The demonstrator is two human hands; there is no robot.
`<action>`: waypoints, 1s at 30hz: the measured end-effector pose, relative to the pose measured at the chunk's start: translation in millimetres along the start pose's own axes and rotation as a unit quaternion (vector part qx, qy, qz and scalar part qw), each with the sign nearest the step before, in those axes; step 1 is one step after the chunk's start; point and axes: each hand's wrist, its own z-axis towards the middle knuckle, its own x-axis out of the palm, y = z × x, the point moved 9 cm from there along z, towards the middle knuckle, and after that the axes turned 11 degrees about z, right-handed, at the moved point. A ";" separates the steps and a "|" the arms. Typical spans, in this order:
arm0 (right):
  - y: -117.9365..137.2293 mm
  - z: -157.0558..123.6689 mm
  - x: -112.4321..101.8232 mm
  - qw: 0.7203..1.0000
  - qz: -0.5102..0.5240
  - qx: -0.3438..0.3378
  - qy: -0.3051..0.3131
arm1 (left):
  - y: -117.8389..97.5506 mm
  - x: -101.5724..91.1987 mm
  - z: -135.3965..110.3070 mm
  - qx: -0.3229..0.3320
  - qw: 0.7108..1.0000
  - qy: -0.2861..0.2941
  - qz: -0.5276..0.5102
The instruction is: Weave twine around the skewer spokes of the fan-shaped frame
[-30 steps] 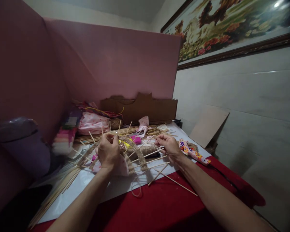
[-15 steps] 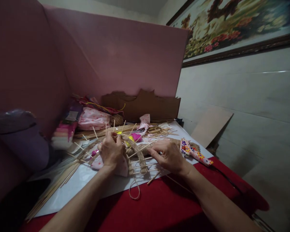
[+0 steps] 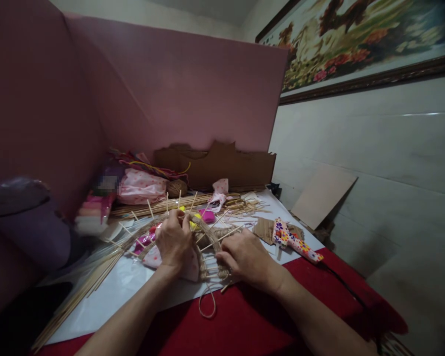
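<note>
An arched frame of thin wooden sticks has a band of brown twine (image 3: 212, 236) woven along its curve, and stick ends (image 3: 150, 209) poke out past the arch. My left hand (image 3: 173, 242) is closed on the top of the arch; its fingertips are partly hidden. On the right side of the arch, my right hand (image 3: 248, 258) has thumb and fingers closed round the woven band. Below the frame hangs a loose twine loop (image 3: 207, 305). Pale pink dotted cloth (image 3: 153, 258) shows under the left part, beside a shiny magenta packet (image 3: 140, 243).
Flower-patterned, a glue-gun-like tool (image 3: 296, 242) with a black cord lies right, by torn cardboard (image 3: 264, 230). Behind are bundled sticks (image 3: 133, 209), a twine ball (image 3: 177, 188) and folded dotted cloth (image 3: 143, 186). A pink partition (image 3: 185, 89) stands at the back; red cloth (image 3: 222, 331) covers the front.
My right hand has moved left, from beside the frame onto the right side of its woven band. My left hand stays at the top of the arch. The camera view has shifted slightly.
</note>
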 end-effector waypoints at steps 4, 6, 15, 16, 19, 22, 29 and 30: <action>-9.8 -0.1 0.3 0.998 0.056 0.036 -0.010 | -1.7 -10.6 4.1 0.029 0.999 -0.027 -0.010; -12.9 0.0 0.2 0.997 0.068 0.033 -0.019 | -4.3 -19.2 5.0 0.055 0.997 -0.051 -0.029; -14.0 0.6 -7.6 0.995 0.084 0.018 -0.049 | -34.3 -10.9 -21.9 0.152 0.966 0.078 -0.193; -13.3 0.8 -8.7 0.995 0.083 0.016 -0.050 | -36.3 -8.9 -25.5 0.155 0.966 0.088 -0.189; -11.0 0.9 -12.5 0.995 0.075 0.007 -0.059 | -37.7 -2.0 -32.7 0.147 0.972 0.115 -0.144; -9.2 0.6 -16.2 0.995 0.065 -0.002 -0.071 | -37.9 7.3 -36.2 0.135 0.970 0.162 -0.125; 1.7 -0.8 -21.4 0.995 0.034 -0.050 -0.083 | -35.8 26.3 -36.2 0.049 0.919 0.244 -0.307; 3.0 -1.0 -22.1 0.994 0.027 -0.054 -0.085 | -34.9 27.0 -36.3 0.038 0.915 0.244 -0.319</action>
